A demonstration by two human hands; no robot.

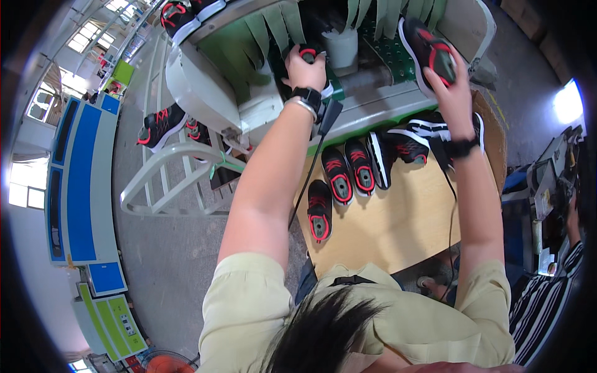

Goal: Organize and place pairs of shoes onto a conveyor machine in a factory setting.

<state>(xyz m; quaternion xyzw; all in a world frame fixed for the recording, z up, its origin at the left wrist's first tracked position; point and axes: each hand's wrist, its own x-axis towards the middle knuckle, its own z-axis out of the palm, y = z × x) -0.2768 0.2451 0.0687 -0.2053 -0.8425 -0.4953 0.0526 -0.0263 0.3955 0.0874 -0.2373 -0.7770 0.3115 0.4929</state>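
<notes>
My left hand (305,73) is closed round the red-lined heel opening of a black sneaker (308,56), just inside the mouth of a machine hung with green strips (277,28). The hand hides much of that sneaker. Further right, my right hand (454,93) grips a second black sneaker (418,48) by its heel, tilted, its white sole edge facing left. It is held over the machine's front right, above a green perforated plate (388,56). Below, on a wooden tabletop (398,227), stand several black sneakers (339,177) with red laces, some lying on their sides.
A pale metal rack (171,168) with more sneakers (163,124) stands left of the machine. Cardboard (491,133) borders the table's right side. Black cables hang from both wrists. At the lower right is another person in striped clothing (547,304). Two sneakers sit on the machine's top left.
</notes>
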